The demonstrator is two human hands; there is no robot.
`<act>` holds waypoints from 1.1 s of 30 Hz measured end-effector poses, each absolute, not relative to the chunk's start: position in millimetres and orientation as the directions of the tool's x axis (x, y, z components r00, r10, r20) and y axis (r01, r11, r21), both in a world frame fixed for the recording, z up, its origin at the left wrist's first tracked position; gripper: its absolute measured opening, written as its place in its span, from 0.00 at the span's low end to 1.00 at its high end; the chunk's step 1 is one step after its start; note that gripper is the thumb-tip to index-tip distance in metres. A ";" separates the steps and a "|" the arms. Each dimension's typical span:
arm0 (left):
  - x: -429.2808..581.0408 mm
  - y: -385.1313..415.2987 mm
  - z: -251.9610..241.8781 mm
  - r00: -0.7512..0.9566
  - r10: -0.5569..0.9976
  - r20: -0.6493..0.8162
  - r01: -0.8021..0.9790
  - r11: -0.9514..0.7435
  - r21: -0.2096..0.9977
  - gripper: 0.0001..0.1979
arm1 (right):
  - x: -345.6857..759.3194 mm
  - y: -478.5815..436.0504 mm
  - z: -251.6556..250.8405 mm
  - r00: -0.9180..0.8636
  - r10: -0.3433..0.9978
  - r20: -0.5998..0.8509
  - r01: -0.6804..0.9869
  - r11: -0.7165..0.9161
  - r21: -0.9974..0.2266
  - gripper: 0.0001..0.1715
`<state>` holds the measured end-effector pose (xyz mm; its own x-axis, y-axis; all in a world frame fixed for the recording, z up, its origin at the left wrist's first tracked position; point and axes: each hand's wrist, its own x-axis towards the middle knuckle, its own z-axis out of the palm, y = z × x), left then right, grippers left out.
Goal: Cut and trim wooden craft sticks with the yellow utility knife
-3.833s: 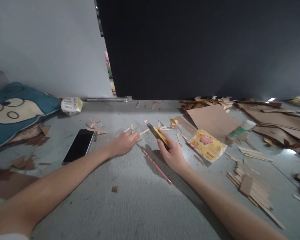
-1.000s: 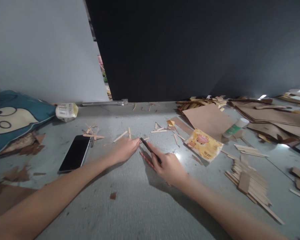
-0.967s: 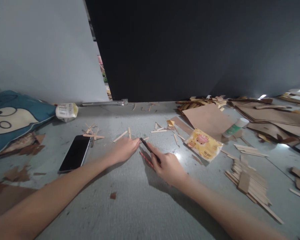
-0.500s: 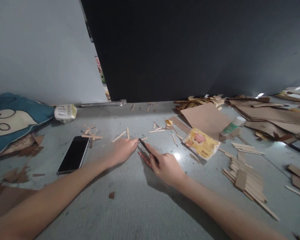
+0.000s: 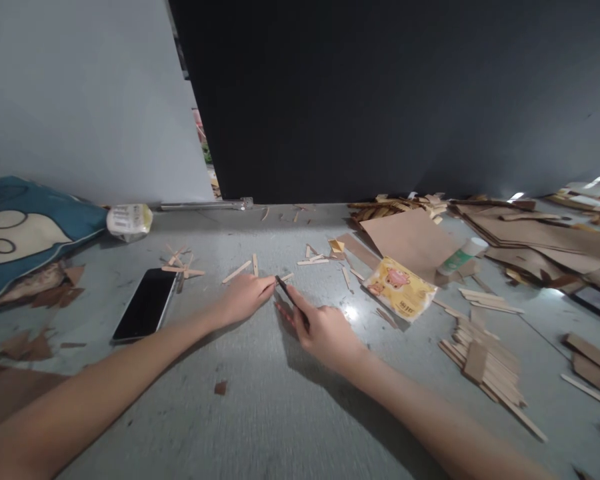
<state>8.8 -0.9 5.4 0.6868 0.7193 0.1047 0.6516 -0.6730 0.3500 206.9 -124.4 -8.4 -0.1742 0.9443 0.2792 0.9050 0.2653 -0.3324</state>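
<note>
My left hand rests on the table with its fingers pressed together, holding down a thin wooden craft stick. Only the stick's far end shows past the fingertips. My right hand is closed around a slim black tool that looks like a craft knife. Its tip meets the stick right beside my left fingertips. Just beyond my left hand lie two loose craft stick pieces. A small group of cut stick pieces lies farther back to the right.
A phone and a small stick assembly lie left, near a blue cushion and a wrapped packet. On the right are a yellow printed packet, cardboard, a glue stick and piled craft sticks. A dark panel stands behind.
The view has shifted slightly. Both hands keep nearly the same place at the stick, and the black tool's tip stays by my left fingertips.
</note>
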 end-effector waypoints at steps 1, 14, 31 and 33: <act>9.7 -1.9 5.2 0.678 0.728 0.106 0.660 -0.666 0.347 0.22 | 207.5 -125.0 -9.2 -0.172 0.943 0.284 0.906 0.264 -0.330 0.32; 7.4 -1.2 11.5 0.734 0.678 0.045 0.622 -0.697 0.356 0.20 | 212.3 -128.6 -11.2 -0.197 0.925 0.325 0.887 0.309 -0.342 0.31; 7.8 0.2 7.4 0.708 0.703 0.065 0.633 -0.672 0.384 0.23 | 218.1 -135.2 -13.1 -0.221 0.920 0.323 0.896 0.322 -0.304 0.32; 7.1 2.1 5.5 0.714 0.696 0.070 0.622 -0.678 0.391 0.23 | 218.8 -133.6 -12.7 -0.225 0.924 0.309 0.895 0.321 -0.309 0.32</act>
